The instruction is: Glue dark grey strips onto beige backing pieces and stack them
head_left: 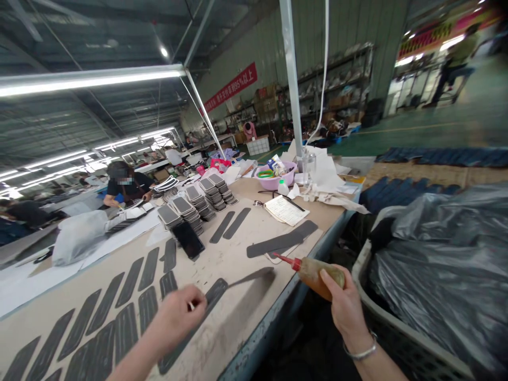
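Lying in slanted rows at the left of the surface (222,259), dark strips (129,282) show glossy streaks, perhaps wet; a wrist dragged across them could smear these. Farther back, a phone (188,239) sits by stacked pads (183,205), and a nudge might slide it onto the nearest strips. Toward the middle, the left hand (180,312) is over a near strip (216,291), its grip curled inward; whether the fingers meet or pinch anything, I cannot tell. Pressing down there could shift that strip or mark it. Farther right, a grey strip (281,239) lies near a notebook (286,210). At right, the right hand (347,301) has its grip clamped around a bottle (317,275), whose red nozzle (289,261) points left, beside the grey strip. Too hard a squeeze could blot it; a loose hold could drop the bottle between surface and basket (360,267).
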Demonstrator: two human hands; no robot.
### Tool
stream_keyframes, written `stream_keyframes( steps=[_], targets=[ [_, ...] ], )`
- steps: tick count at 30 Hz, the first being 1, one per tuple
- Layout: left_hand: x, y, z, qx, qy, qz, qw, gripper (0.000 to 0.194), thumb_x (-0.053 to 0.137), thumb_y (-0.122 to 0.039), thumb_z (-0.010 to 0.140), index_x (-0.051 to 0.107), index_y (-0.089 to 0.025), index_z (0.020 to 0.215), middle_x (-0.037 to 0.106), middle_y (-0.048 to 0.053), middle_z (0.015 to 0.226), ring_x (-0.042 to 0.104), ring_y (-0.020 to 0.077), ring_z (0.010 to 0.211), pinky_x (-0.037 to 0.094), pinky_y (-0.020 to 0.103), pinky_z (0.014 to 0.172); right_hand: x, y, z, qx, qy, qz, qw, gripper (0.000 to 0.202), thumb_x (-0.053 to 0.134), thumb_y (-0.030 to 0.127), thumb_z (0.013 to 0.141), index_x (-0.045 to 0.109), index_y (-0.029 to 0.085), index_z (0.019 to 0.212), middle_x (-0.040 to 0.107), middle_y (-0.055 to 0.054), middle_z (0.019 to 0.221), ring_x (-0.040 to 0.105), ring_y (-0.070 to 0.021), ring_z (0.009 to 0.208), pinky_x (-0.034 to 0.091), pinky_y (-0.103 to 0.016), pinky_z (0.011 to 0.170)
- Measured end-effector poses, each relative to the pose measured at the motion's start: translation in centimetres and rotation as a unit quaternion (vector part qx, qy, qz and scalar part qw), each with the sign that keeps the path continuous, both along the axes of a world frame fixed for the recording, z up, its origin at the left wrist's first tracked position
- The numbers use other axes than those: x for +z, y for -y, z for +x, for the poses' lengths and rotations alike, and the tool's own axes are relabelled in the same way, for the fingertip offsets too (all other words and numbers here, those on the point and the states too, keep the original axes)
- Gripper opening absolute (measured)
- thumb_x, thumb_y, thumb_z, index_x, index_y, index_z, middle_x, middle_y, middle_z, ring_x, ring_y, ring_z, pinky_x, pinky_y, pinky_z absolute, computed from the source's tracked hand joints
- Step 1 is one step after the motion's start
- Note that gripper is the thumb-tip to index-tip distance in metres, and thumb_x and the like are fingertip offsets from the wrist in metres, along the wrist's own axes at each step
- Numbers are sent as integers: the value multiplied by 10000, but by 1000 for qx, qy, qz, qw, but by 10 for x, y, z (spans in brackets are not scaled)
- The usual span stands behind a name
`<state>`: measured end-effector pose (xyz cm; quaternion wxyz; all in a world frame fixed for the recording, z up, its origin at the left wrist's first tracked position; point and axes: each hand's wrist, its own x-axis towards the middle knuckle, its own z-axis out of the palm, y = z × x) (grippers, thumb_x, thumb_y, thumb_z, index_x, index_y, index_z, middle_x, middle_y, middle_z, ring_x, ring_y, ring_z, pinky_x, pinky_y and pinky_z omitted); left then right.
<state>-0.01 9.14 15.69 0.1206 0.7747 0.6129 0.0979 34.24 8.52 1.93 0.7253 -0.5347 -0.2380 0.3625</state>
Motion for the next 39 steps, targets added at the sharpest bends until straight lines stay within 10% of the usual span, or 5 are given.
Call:
stream_keyframes(
  steps=[6, 11, 14, 24, 39],
  targets=[
    [93, -130, 19, 119, 33, 45, 991, 234, 505, -347, 653, 630, -157, 703, 559, -31, 550, 482, 108, 525, 347, 198, 500, 0, 0, -1, 41, -50, 6, 998, 400, 726, 405, 619, 547, 212, 920, 606, 18, 801, 554, -137, 693, 470, -242, 626],
    [110, -192, 64, 148, -34, 197, 969, 270, 509, -349, 659, 662, -144, 744, 585, -2, 579, 519, 128, 586, 351, 215, 553, -2, 2, 3, 45, -45, -5, 998, 387, 722, 410, 616, 569, 217, 914, 620, 14, 759, 567, -154, 664, 487, -257, 601],
    [81, -203, 85, 115, -60, 208, 969, 248, 495, -322, 687, 669, -162, 761, 632, 15, 661, 558, 143, 652, 371, 221, 587, -1, 1, 9, 45, -73, -6, 996, 378, 716, 405, 627, 567, 233, 930, 634, 15, 791, 584, -161, 690, 498, -256, 609],
    [-89, -220, 91, 55, -158, 88, 982, 218, 455, -195, 744, 671, -162, 744, 658, 91, 873, 622, 186, 800, 439, 256, 699, -8, -1, 20, 72, -178, -39, 981, 406, 731, 386, 616, 575, 261, 969, 659, 14, 887, 618, -165, 761, 529, -236, 643],
    [-115, -232, 70, 32, -141, 42, 989, 243, 487, -228, 757, 705, -205, 862, 671, 47, 941, 608, 170, 887, 427, 235, 783, -8, -2, 21, 100, -160, -37, 981, 330, 674, 376, 684, 565, 257, 972, 644, -4, 872, 612, -210, 780, 536, -310, 637]
  ],
)
